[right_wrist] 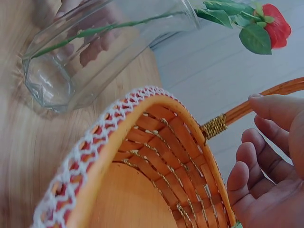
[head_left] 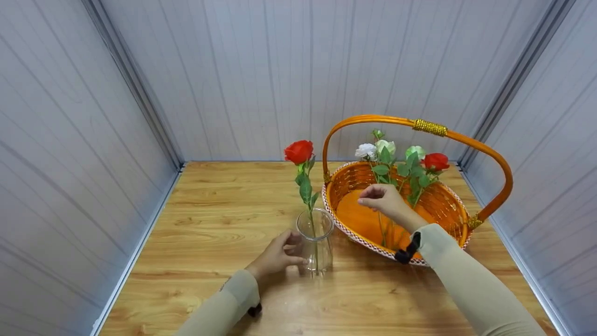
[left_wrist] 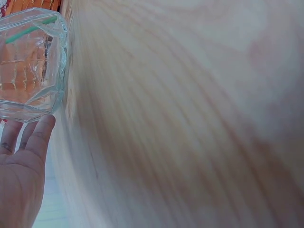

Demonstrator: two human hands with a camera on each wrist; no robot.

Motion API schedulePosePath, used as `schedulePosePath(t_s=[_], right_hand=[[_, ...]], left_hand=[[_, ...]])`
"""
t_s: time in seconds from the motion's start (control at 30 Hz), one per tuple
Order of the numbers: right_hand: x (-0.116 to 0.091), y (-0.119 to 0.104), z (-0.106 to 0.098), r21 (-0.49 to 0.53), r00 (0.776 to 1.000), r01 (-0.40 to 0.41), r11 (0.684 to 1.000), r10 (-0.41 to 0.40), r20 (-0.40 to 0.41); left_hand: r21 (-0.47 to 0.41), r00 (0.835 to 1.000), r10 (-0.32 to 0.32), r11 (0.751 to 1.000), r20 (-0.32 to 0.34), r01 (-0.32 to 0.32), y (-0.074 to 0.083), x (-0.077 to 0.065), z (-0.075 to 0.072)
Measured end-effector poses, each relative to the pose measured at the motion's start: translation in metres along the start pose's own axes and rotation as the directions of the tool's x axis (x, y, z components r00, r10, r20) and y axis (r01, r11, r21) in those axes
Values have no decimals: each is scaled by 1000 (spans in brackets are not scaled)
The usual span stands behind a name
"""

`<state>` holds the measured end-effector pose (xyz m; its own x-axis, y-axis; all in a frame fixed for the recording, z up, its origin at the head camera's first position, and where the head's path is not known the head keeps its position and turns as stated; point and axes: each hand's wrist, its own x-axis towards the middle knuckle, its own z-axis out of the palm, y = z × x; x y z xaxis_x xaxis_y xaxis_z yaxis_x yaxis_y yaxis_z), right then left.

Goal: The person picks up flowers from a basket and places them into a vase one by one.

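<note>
A clear glass vase [head_left: 325, 254] stands upright on the wooden table, holding one red rose [head_left: 299, 152] whose green stem reaches down inside. My left hand [head_left: 276, 253] touches the vase's left side, thumb and fingers apart; in the left wrist view the fingers [left_wrist: 40, 135] reach out straight to the glass. Over the near part of an orange woven basket [head_left: 359, 239] is my right hand [head_left: 387, 201], loosely curled with nothing in it. Behind that hand, white flowers [head_left: 366, 150], pale green flowers [head_left: 415, 152] and another red rose [head_left: 436, 161] lean in the basket.
The basket's tall arched handle [head_left: 485, 151] rises above its far side and right end. Its white-and-red trimmed rim lies close beside the vase. Pale panel walls [head_left: 242, 79] enclose the wooden table [head_left: 210, 224] at the back and both sides.
</note>
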<state>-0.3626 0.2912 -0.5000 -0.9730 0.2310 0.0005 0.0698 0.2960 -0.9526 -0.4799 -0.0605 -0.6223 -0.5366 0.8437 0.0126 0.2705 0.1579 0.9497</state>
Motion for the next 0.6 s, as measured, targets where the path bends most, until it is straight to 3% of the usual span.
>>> schedulePosePath(t_s=[0.6], right_hand=[[-5, 10, -40, -42, 997, -30, 999, 27, -72]], left_hand=[[-8, 1000, 9, 1000, -5, -9, -1, 0, 0]])
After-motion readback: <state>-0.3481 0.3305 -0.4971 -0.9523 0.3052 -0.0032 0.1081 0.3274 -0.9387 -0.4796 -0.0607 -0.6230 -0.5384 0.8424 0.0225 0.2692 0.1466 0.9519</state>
